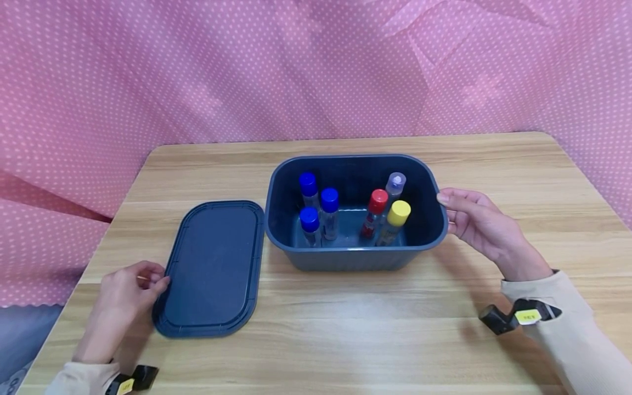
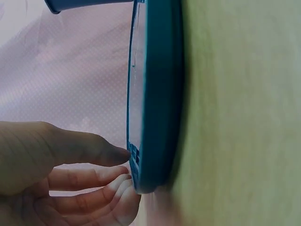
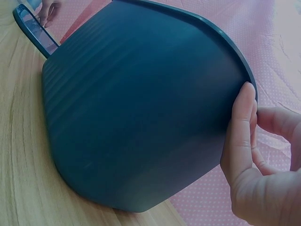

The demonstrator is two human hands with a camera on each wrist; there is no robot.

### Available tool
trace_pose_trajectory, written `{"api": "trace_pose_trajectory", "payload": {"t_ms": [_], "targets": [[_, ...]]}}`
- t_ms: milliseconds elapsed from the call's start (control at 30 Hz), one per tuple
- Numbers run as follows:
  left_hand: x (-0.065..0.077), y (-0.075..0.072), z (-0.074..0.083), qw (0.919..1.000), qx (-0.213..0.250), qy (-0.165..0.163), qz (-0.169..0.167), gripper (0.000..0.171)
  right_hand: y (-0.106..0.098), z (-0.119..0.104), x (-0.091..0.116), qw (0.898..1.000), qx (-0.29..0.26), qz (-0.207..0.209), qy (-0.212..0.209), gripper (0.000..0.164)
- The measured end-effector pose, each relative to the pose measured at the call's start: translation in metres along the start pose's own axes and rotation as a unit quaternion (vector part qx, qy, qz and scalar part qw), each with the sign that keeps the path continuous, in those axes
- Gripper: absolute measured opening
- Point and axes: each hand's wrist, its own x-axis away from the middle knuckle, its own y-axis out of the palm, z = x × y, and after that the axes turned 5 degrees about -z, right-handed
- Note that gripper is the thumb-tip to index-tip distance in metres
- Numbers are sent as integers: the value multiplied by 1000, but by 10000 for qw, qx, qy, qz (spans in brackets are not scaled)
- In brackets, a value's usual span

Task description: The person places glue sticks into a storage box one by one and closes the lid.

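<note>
A dark blue plastic bin (image 1: 429, 236) stands open at the table's middle. Inside it stand three blue-capped bottles (image 1: 329, 200), a red-capped one (image 1: 378, 201), a yellow-capped one (image 1: 399, 213) and a clear-capped one (image 1: 396, 181). Its flat lid (image 1: 212, 269) lies on the table to the left. My left hand (image 1: 158, 281) has curled fingers on the lid's left edge. In the left wrist view the thumb (image 2: 108, 153) meets the lid's rim (image 2: 155, 117) and the fingers lie just below it. My right hand (image 1: 444, 206) touches the bin's right end, its thumb (image 3: 240, 122) flat against the bin's outer wall (image 3: 136, 108).
The wooden table (image 1: 355, 329) stands before a pink dotted cloth backdrop (image 1: 197, 71). Black wrist mounts with yellow tags sit on both sleeves (image 1: 518, 317).
</note>
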Motion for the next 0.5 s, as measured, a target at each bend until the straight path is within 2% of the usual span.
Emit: {"api": "trace_pose_trajectory", "payload": {"t_ms": [233, 400, 500], "targets": [[1, -1, -4, 10000, -15, 54, -25, 14, 0, 0, 0, 10000, -18, -7, 4, 34], [1, -2, -4, 9993, -47, -214, -300, 16, -1, 0, 0, 10000, 0, -18, 1, 34], [0, -3, -6, 9986, -65, -269, -458, 15, -1, 0, 0, 10000, 1, -15, 1, 34]]}}
